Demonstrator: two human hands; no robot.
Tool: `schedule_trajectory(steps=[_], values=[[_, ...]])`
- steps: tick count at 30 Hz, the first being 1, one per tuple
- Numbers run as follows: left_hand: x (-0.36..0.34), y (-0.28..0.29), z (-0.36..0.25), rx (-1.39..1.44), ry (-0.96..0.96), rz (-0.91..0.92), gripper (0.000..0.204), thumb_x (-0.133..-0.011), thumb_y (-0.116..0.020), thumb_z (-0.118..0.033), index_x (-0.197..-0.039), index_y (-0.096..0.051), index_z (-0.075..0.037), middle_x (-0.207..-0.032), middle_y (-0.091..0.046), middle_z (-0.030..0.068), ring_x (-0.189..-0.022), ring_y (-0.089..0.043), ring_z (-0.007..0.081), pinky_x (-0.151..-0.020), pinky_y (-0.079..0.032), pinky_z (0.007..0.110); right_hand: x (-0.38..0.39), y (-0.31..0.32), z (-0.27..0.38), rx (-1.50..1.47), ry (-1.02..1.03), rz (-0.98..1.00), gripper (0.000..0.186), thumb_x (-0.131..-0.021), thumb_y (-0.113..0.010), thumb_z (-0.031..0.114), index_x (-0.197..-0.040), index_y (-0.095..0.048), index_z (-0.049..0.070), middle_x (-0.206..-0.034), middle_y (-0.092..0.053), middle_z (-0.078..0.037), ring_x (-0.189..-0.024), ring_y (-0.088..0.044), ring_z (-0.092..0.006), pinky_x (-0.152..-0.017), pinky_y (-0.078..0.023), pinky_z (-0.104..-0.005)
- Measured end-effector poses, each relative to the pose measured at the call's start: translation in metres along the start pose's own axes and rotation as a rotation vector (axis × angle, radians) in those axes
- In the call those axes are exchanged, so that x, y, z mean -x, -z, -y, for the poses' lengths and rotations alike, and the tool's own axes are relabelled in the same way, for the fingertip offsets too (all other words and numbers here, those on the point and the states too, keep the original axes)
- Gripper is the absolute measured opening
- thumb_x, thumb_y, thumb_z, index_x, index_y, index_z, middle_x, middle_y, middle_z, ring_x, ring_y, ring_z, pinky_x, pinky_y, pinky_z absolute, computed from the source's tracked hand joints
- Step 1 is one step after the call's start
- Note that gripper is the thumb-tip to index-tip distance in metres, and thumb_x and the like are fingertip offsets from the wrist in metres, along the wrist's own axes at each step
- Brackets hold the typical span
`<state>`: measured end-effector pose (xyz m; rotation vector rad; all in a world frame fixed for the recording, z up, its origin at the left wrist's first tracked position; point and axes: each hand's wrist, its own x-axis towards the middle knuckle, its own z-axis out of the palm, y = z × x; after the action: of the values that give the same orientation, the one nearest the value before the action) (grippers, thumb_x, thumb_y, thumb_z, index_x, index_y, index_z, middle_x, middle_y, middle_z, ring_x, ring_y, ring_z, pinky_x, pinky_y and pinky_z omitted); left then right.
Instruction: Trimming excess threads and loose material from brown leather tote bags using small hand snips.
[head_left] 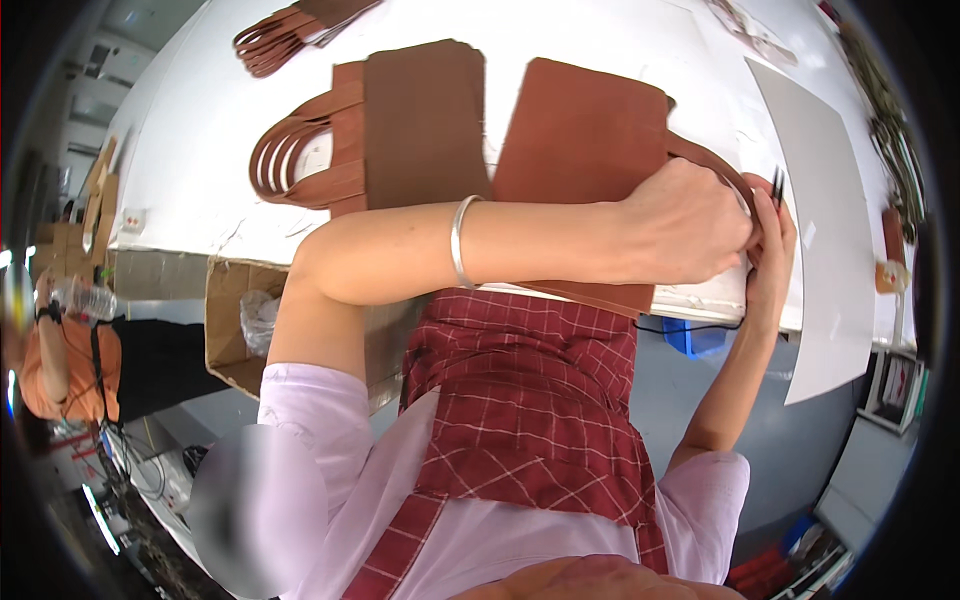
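Counter (600, 40) white, wide. Reddish-brown leather bag panel (585, 140) lies flat at near edge, beside darker brown bag stack (420, 125). Left hand (690, 225) fisted on panel strap (715, 165). Right hand (772, 250) pinches thin black tool (777, 185).

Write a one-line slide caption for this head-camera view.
Both hands, left hand and right hand, meet at the strap end of a brown leather bag on a white table.
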<state>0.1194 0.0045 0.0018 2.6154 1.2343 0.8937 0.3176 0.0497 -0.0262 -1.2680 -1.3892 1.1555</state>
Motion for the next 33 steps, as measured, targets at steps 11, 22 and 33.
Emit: schedule_trajectory(steps=[11,22,33], values=[[0.003,0.036,0.019,0.065,0.11,-0.253,0.034,-0.087,-0.073,-0.033,-0.081,-0.065,-0.001,-0.058,-0.062,0.0158,-0.053,-0.065,0.0331,-0.05,-0.051,0.043,-0.005,-0.008,-0.003,0.254,0.155,-0.001,0.033,-0.094,-0.07,0.015,-0.124,-0.068,0.003,-0.069,-0.039,0.009,-0.063,-0.034,-0.0026,-0.057,-0.025,-0.0194],[0.186,0.209,0.058,0.659,0.605,-0.86,0.031,-0.108,-0.05,-0.031,-0.099,-0.064,-0.004,-0.068,-0.066,0.0056,-0.061,-0.067,0.0195,-0.063,-0.053,0.029,-0.014,0.005,-0.013,0.422,0.215,0.012,0.033,-0.089,-0.063,-0.001,-0.121,-0.069,0.004,-0.068,-0.031,0.009,-0.062,-0.028,-0.003,-0.057,-0.021,-0.0207],[0.28,0.178,0.055,0.499,1.221,-0.663,0.042,-0.106,-0.053,-0.039,-0.096,-0.06,0.0,-0.064,-0.066,0.0072,-0.058,-0.07,0.0171,-0.042,-0.043,0.021,-0.025,0.026,-0.013,0.469,0.229,0.04,0.025,-0.09,-0.062,-0.003,-0.112,-0.071,0.004,-0.069,-0.028,0.011,-0.063,-0.025,-0.0022,-0.057,-0.019,-0.0207]])
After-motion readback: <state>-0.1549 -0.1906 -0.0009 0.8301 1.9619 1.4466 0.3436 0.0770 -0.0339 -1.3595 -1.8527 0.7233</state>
